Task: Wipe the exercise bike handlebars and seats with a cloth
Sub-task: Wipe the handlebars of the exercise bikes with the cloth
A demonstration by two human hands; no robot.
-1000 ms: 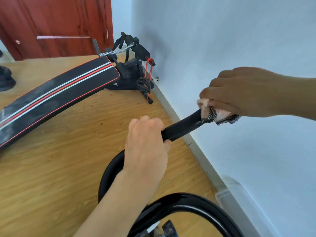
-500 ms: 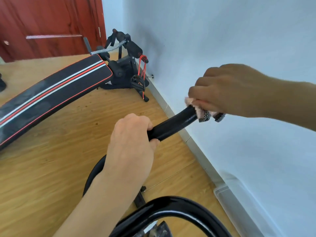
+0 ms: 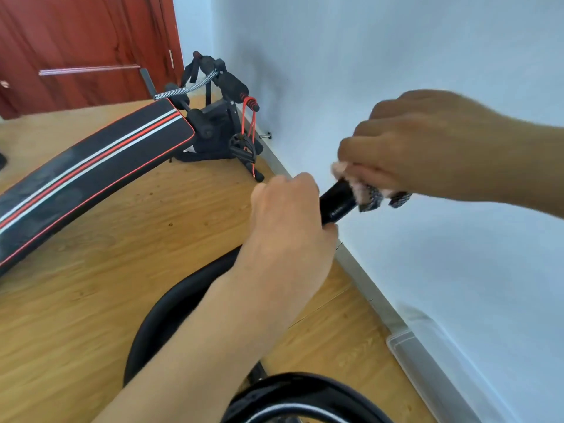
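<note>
The exercise bike's black handlebar (image 3: 337, 203) curves up from the lower middle towards the wall. My left hand (image 3: 287, 221) grips the bar lower down, fingers curled round it. My right hand (image 3: 421, 148) holds a pink cloth (image 3: 363, 190) with a black-and-white patterned side, wrapped round the bar's far end. Only a short stretch of bar shows between the two hands. A second black curved bar (image 3: 305, 389) of the bike fills the bottom edge.
A black sit-up bench (image 3: 91, 175) with red and white stripes lies on the wooden floor (image 3: 106, 285) to the left, its foot rollers and red resistance bands (image 3: 248, 132) by the wall. White wall (image 3: 396, 56) close on the right. Red door (image 3: 76, 41) behind.
My right hand has slid the cloth down the bar towards my left hand, so less bare bar shows between them. The camera has shifted a little.
</note>
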